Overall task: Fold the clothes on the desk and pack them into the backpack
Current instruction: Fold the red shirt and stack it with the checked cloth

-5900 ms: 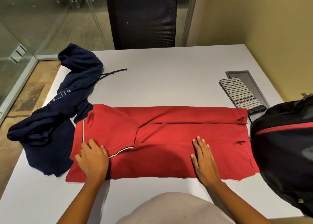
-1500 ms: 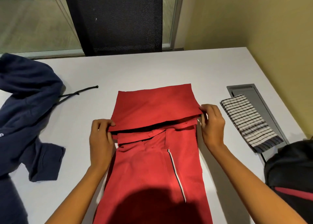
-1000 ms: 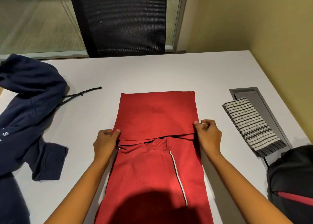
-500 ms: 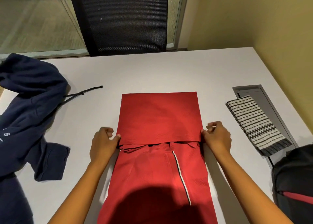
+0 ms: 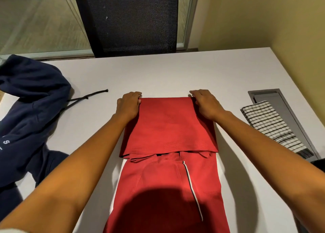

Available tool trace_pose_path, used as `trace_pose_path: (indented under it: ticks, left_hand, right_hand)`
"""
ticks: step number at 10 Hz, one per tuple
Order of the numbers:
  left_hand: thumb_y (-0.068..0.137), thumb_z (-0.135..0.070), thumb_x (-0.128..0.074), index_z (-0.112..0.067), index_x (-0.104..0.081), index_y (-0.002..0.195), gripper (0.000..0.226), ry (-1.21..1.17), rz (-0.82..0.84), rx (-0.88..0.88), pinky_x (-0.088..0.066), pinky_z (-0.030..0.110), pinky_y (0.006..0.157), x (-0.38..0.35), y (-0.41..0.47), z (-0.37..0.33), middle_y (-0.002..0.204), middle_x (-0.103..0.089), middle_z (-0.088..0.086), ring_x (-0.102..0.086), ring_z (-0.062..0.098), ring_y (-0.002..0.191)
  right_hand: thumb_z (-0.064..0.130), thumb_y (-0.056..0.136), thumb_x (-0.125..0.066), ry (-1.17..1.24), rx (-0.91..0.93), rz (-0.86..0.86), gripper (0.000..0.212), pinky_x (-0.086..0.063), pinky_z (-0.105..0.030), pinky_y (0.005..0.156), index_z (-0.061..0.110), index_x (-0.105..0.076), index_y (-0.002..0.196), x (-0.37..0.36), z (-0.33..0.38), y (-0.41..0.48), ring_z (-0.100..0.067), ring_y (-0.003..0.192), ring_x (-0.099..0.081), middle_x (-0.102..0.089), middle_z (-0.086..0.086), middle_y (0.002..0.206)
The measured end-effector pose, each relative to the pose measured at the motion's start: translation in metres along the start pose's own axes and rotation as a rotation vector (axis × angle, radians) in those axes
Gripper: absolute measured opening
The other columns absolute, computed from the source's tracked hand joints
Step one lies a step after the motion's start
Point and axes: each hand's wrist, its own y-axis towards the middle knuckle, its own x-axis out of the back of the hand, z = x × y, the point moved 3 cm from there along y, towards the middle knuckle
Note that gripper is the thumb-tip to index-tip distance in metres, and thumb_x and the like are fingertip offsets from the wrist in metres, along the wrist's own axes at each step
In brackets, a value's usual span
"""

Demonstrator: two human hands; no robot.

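Red shirt lies lengthwise down the middle of the white desk, its far part doubled back toward the person and its near part running out of view under a shadow. A navy hoodie sprawls crumpled along the desk's left side, well apart from the shirt. A black mesh chair stands behind the far edge. A checked cloth lies folded at the right, partly over a grey hatch. The left hand grips the fold's far left corner with curled fingers; the right hand grips the far right corner likewise. The hoodie's black drawstring trails toward the left hand.
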Motion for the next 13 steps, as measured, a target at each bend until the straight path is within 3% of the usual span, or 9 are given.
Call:
trace_pose_path:
  ticks: [2,3,5,7,8,10,11,12,13]
  left_hand:
    - [0.093,-0.006,-0.053,-0.006,-0.062,0.116,0.025,0.095,0.096,-0.024,-0.035,0.036,0.089,0.009,0.012,-0.004,0.117,-0.055,0.018,-0.054,0.034,0.109]
    - [0.091,-0.002,-0.055,-0.004,-0.066,0.108,0.021,0.037,-0.018,-0.081,-0.033,0.033,0.086,0.032,0.001,-0.012,0.111,-0.056,0.019,-0.055,0.036,0.103]
    - [0.087,0.002,-0.058,-0.011,-0.065,0.102,0.021,-0.027,-0.271,-0.217,-0.013,0.025,0.073,0.08,-0.07,-0.019,0.102,-0.058,0.009,-0.056,0.031,0.092]
    - [0.087,-0.009,-0.05,-0.021,-0.06,0.097,0.018,-0.048,-0.358,-0.378,-0.014,0.028,0.072,0.12,-0.179,-0.034,0.093,-0.057,-0.007,-0.051,0.012,0.086]
    - [0.086,-0.009,-0.049,-0.025,-0.058,0.097,0.021,-0.048,-0.323,-0.365,-0.015,0.028,0.073,0.118,-0.231,-0.031,0.095,-0.057,-0.01,-0.047,0.007,0.085]
    - [0.081,-0.007,-0.053,-0.031,-0.056,0.093,0.027,0.033,-0.289,-0.395,-0.016,0.029,0.072,0.078,-0.337,-0.013,0.093,-0.057,-0.014,-0.046,0.005,0.084]
    - [0.078,-0.009,-0.044,-0.032,-0.056,0.091,0.029,0.017,-0.22,-0.372,-0.018,0.025,0.074,0.044,-0.376,0.005,0.094,-0.054,-0.016,-0.046,0.004,0.086]
    - [0.069,0.001,-0.05,-0.032,-0.055,0.09,0.039,0.018,-0.145,-0.368,-0.019,0.025,0.073,0.006,-0.41,0.019,0.095,-0.05,-0.017,-0.046,0.003,0.085]
    - [0.062,0.008,-0.05,-0.035,-0.049,0.09,0.051,-0.077,-0.079,-0.288,-0.022,0.019,0.086,-0.016,-0.421,0.027,0.093,-0.045,-0.023,-0.044,-0.001,0.083]
  right_hand:
    - [0.002,0.091,-0.049,-0.136,0.078,0.078,0.027,-0.043,-0.041,0.084,-0.001,-0.058,0.116,0.01,0.002,0.014,-0.039,0.1,-0.054,-0.057,-0.022,0.112]
    - [-0.001,0.089,-0.049,-0.13,0.072,0.035,0.018,-0.047,-0.041,0.072,-0.002,-0.059,0.103,0.031,0.008,0.003,-0.039,0.088,-0.057,-0.052,-0.02,0.104]
    - [-0.009,0.079,-0.055,-0.123,0.128,-0.219,0.019,-0.048,-0.04,0.057,0.001,-0.058,0.095,0.079,0.028,-0.063,-0.037,0.071,-0.055,-0.049,-0.016,0.095]
    - [0.008,0.084,-0.037,0.023,0.143,-0.306,0.033,-0.046,-0.035,0.068,0.008,-0.06,0.108,0.109,0.062,-0.178,-0.027,0.083,-0.052,-0.05,-0.007,0.101]
    - [0.017,0.09,-0.033,0.029,0.146,-0.298,0.035,-0.038,-0.029,0.072,0.014,-0.059,0.112,0.107,0.075,-0.228,-0.022,0.088,-0.05,-0.048,-0.001,0.103]
    - [0.043,0.101,-0.042,0.183,0.158,-0.152,0.015,-0.037,-0.022,0.087,0.043,-0.055,0.095,0.065,0.096,-0.325,0.001,0.096,-0.044,-0.051,0.021,0.099]
    - [0.036,0.097,-0.047,0.255,0.106,-0.094,0.012,-0.038,-0.016,0.087,0.039,-0.057,0.103,0.021,0.104,-0.374,-0.001,0.1,-0.049,-0.056,0.019,0.105]
    - [0.027,0.092,-0.053,0.15,0.196,-0.026,0.02,-0.045,-0.023,0.075,0.024,-0.057,0.111,-0.017,0.102,-0.398,-0.015,0.09,-0.058,-0.056,0.005,0.104]
    - [0.01,0.079,-0.069,0.106,0.27,-0.038,0.032,-0.045,-0.026,0.063,0.017,-0.058,0.108,-0.051,0.098,-0.416,-0.02,0.075,-0.058,-0.051,0.002,0.1]
